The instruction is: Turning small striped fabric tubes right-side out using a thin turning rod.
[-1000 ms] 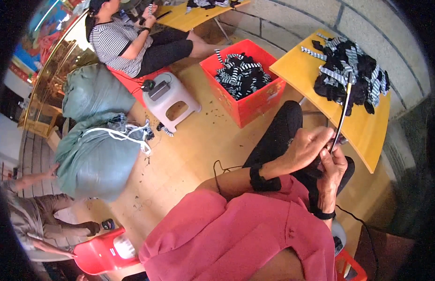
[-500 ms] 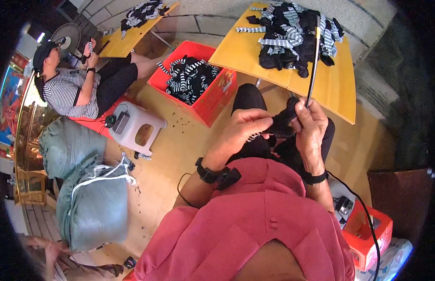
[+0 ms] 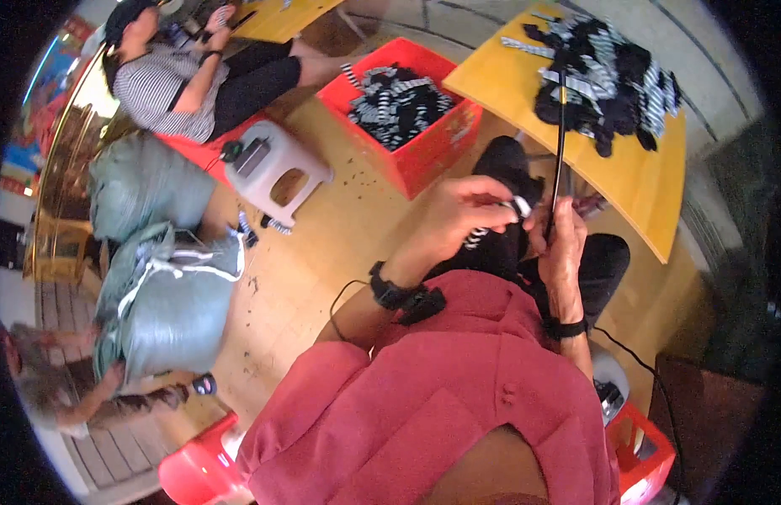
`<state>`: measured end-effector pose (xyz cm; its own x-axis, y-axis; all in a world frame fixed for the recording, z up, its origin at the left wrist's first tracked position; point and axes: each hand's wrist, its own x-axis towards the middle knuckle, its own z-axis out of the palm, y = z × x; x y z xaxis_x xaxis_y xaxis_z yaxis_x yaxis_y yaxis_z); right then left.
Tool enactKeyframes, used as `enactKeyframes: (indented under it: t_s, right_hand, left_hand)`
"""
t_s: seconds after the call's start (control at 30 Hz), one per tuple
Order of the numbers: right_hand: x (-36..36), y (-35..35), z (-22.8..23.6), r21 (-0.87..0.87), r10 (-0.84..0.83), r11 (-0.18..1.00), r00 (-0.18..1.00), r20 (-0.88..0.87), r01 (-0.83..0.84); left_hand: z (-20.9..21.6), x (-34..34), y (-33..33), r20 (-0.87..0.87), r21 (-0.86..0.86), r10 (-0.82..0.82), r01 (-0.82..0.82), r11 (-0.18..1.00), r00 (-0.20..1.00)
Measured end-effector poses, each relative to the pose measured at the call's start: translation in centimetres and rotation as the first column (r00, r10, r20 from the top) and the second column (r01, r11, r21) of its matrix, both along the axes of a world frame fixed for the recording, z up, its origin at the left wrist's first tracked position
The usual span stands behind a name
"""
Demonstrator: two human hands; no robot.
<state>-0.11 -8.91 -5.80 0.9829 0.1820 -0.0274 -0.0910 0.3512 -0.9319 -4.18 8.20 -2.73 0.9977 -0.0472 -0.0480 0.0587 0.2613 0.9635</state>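
Note:
My left hand [image 3: 459,220] is closed in a pinch on a black-and-white striped cloth strip [image 3: 523,207], above my lap. A striped end [image 3: 475,238] of cloth shows below its fingers. Beside it, my right hand [image 3: 565,234] closes round the lower part of a thin black rod [image 3: 561,151], which points away toward the table. Dark cloth lies between and under the hands; against my black trousers its outline is hard to make out. My fingers partly hide the rod's lower end.
Ahead, a yellow table [image 3: 491,76] bears a pile of black and striped cloth pieces [image 3: 605,80]. A red crate [image 3: 441,160] of similar pieces stands left of it. Further left are a grey stool [image 3: 281,160], green sacks [image 3: 184,311] and a seated co-worker [image 3: 176,93]. Another person [image 3: 79,387] is lower left.
The view has shifted, so the surroundings sit differently. My left hand, earlier stretched along fuzzy black cloth, now pinches a striped strip near the rod. The person at lower left has moved an arm.

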Motion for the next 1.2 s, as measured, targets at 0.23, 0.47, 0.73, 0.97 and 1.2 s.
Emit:
enactKeyframes:
  t_s: [0.23, 0.47, 0.73, 0.97, 1.2]
  right_hand:
    - [-0.1, 1.4, 2.1, 0.085, -0.141, 0.986, 0.990, -0.023, 0.142]
    - [2.3, -0.3, 2.1, 0.174, -0.232, 0.960, 0.972, 0.043, 0.222]
    - [2.4, 0.6, 2.4, 0.206, -0.272, 0.943, 0.962, 0.030, 0.260]
    - [0.9, 1.3, 1.9, 0.005, -0.181, 0.983, 0.978, 0.104, 0.181]
    - [5.7, 6.6, 3.9, -0.393, 0.101, 0.919, 0.981, 0.164, -0.029]
  left_hand:
    - [-0.9, -1.0, -0.5, -0.010, -0.015, -0.065, 0.065, 0.998, 0.998]
    - [-1.0, -1.5, 1.5, -0.066, 0.007, -0.078, 0.079, 0.997, 0.995]
    - [-2.0, -1.6, 3.8, -0.013, -0.011, -0.033, 0.033, 0.999, 0.999]
    - [-5.4, -1.4, 5.2, -0.041, 0.189, -0.236, 0.239, 0.952, 0.971]
    - [-5.9, 0.1, 11.0, -0.062, 0.107, -0.013, 0.020, 0.994, 0.998]
